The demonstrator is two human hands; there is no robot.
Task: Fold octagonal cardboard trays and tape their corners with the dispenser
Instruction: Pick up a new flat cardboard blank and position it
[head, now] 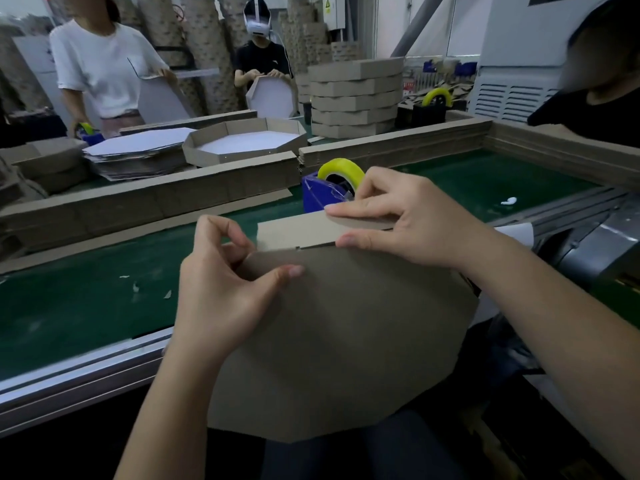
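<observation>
A brown octagonal cardboard tray [346, 334] rests on my lap, its underside facing me and its far edge against the green belt. My left hand [225, 282] grips the tray's upper left edge, thumb on the brown face and fingers curled behind. My right hand [408, 223] pinches the folded side flap [294, 232] at the tray's top corner between index finger and thumb. Just behind that hand stands a blue tape dispenser [318, 194] with a yellow tape roll [341, 169] on the belt.
The green conveyor belt [86, 296] has cardboard walls along its far side. Beyond lie a flat blank stack [138, 154], a folded tray [242, 140] and a pile of finished trays [356, 98]. Three other people stand around, and a second dispenser [434, 105] sits at back right.
</observation>
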